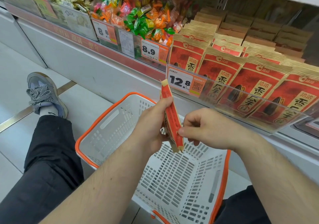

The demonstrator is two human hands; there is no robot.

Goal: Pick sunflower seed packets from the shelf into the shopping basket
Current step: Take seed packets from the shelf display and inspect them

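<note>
Above the white shopping basket [110, 120] with its orange rim, a single sunflower seed packet [170, 113] is held edge-on to the camera, its upper end tilted toward the shelf and its lower end hanging over the basket's open interior. It is gripped by the left hand [151, 123], whose thumb is pressed against the near narrow edge while the remaining fingers are curled behind the packet and are hidden by it. The lower part of the packet is pinched by the right hand [207, 125], its thumb and forefinger closed on the red edge and the other fingers loosely curled beneath the palm. No packet can be seen lying in the basket, which rests on the pale tiled floor [15, 89] between the person's dark-trousered legs. Just beyond the hands, rows of matching red and gold packets on the shelf [255, 79] are kept upright behind a clear plastic rail that bears a price tag [185, 82] marked 12.8. Further left, bins of wrapped candy [145, 16] are displayed. A grey sneaker [44, 92] is visible at left.
</note>
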